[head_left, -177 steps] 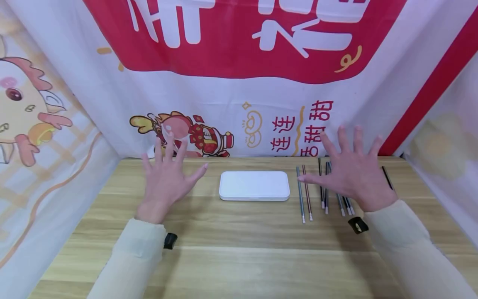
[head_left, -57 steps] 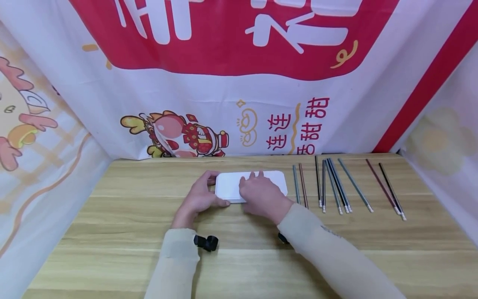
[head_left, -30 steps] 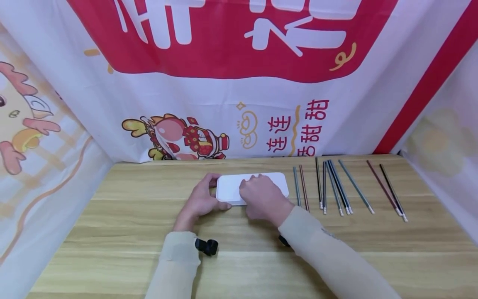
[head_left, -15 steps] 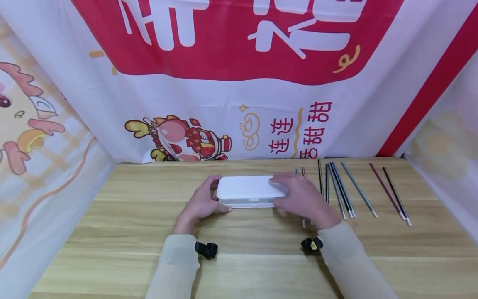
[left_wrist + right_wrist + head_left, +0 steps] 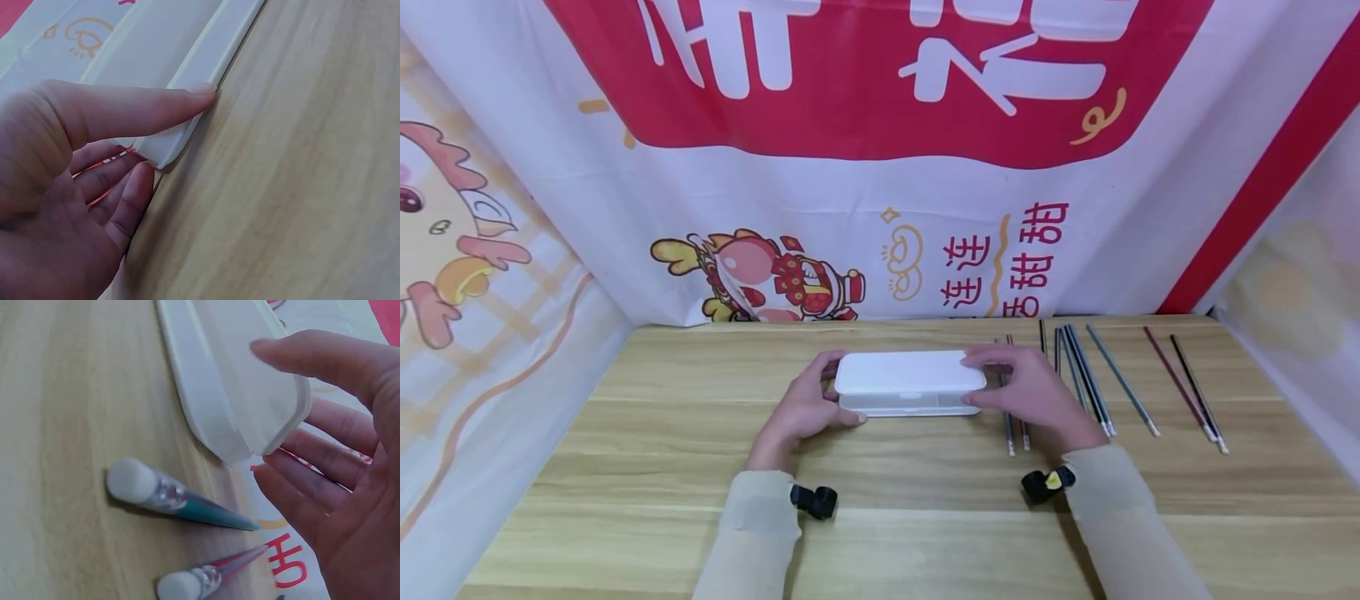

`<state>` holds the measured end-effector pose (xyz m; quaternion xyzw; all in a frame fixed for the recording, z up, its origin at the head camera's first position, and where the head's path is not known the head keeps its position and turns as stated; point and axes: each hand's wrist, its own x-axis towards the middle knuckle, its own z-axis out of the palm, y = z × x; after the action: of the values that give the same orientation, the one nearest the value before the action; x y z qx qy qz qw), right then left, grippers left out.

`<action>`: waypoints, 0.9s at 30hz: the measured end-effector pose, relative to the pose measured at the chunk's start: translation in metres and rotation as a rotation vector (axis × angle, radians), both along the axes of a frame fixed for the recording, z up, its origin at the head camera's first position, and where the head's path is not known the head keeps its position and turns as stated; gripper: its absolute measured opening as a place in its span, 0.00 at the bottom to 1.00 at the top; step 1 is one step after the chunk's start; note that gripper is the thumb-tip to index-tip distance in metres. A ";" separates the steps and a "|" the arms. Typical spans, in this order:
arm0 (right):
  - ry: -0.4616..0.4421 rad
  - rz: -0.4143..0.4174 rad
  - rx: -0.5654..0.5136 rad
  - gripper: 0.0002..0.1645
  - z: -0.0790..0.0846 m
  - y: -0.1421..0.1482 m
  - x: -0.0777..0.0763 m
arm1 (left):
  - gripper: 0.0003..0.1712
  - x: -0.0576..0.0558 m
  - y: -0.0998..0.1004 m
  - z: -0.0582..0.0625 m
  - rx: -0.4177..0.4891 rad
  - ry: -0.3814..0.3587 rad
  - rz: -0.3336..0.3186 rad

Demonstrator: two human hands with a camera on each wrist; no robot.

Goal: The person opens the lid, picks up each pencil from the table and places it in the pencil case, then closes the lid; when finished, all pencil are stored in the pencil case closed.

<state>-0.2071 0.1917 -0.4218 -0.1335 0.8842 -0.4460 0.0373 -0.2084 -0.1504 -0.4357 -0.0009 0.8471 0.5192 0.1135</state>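
- White case [image 5: 910, 373] sitting on the wood table [image 5: 925, 483], just left of the pencils [image 5: 1122, 380]
- left hand [image 5: 805, 404] pinching its left end
- right hand [image 5: 1033, 393] basically doing the same, right end

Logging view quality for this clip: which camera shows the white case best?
The head view: it shows the white case nearly whole, with the left hand and right hand at its ends. Left wrist shows only its left part; right wrist, only its right part.

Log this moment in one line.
left hand: holds white case, left end | right hand: holds right end | pencils: right of case
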 end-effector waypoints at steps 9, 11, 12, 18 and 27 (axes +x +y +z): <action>-0.167 -0.108 -0.197 0.32 -0.004 0.004 -0.006 | 0.66 0.003 -0.001 0.000 0.029 -0.012 0.034; -0.162 -0.143 -0.180 0.34 -0.003 0.002 -0.008 | 0.64 0.003 -0.001 0.000 0.029 -0.010 0.033; -0.166 -0.159 -0.176 0.37 -0.003 0.000 -0.009 | 0.63 0.003 -0.001 -0.001 0.027 -0.007 0.032; -0.227 -0.237 -0.195 0.49 0.006 -0.010 -0.021 | 0.59 0.003 -0.002 -0.001 0.043 0.005 0.043; -0.323 -0.355 -0.229 0.58 0.022 -0.020 -0.035 | 0.54 0.005 0.000 -0.003 0.084 0.001 0.028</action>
<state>-0.2424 0.1717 -0.3998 0.0930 0.8201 -0.5584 0.0837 -0.2035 -0.1508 -0.4385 -0.0078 0.8245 0.5559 0.1056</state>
